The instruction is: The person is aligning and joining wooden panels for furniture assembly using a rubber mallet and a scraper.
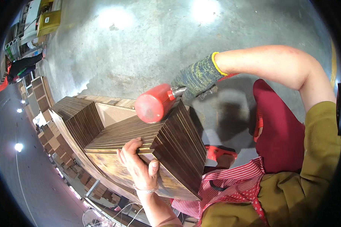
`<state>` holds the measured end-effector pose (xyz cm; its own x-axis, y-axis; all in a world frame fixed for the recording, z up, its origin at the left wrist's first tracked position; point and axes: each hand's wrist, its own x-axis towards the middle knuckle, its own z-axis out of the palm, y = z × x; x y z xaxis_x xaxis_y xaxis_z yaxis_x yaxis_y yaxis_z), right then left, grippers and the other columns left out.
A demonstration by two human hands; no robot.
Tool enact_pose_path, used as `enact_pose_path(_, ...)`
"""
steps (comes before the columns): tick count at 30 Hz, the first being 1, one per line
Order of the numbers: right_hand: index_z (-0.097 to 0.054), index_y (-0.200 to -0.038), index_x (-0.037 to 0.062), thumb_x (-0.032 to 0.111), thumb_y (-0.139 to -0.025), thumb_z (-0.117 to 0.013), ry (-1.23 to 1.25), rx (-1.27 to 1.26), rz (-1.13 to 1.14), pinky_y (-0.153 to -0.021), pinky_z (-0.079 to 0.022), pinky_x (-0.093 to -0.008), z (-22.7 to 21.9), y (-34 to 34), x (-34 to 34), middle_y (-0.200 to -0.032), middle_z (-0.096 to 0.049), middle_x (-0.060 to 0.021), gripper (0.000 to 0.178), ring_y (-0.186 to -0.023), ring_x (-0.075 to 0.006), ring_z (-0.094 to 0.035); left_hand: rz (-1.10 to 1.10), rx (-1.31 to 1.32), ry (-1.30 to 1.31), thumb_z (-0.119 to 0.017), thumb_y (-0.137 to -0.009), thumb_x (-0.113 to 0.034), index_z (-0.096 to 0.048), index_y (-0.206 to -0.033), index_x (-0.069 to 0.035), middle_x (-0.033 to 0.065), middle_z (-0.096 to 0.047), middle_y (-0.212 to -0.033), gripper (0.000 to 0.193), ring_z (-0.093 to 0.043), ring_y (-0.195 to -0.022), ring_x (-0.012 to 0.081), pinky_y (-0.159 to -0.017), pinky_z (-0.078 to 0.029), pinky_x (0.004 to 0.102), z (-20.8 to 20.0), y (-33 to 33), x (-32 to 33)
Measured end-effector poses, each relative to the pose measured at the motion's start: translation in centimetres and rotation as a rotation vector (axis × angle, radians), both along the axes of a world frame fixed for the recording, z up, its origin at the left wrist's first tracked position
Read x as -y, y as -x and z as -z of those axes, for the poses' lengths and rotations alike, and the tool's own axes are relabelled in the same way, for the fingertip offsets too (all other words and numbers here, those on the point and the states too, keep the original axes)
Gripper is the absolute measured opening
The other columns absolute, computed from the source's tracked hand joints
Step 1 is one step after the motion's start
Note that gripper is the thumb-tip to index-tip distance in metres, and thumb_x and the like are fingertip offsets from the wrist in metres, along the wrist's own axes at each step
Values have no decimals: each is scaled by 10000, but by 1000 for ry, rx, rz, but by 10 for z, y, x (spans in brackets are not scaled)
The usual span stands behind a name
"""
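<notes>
One bare left hand [137, 163] lies spread on the near edge of the stack of dark boards [119, 133], whose stripes run left to right, while the gloved right hand [195, 78] holds the red mallet [154, 104] tight in its grip, head by the far top edge.
</notes>
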<state>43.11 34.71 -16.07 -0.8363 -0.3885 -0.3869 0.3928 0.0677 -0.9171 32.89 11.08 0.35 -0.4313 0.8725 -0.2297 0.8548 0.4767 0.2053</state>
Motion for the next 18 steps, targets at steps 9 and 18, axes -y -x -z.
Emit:
enact_pose_path(9,-540,-887,50,194,-776,-544,-50,-52,28,-369,-435,-296,-6,1,-5,-638,-525,-55,181,-470,-151,-504,4,16,-32,-366,-819,-679,-479,-1065,10,163,-504,-1051,740,-459,-1008,297,-918,-327,411,2,2,1)
enact_pose_path(18,-534,-904,52,196,-778,-536,-63,-72,-4,-395,-436,-290,-16,9,-4,-624,-509,-46,192,-483,-144,-491,-32,36,-48,-378,-830,-659,-472,-1057,11,162,-490,-1066,713,-455,-1017,290,-928,-322,409,1,2,5)
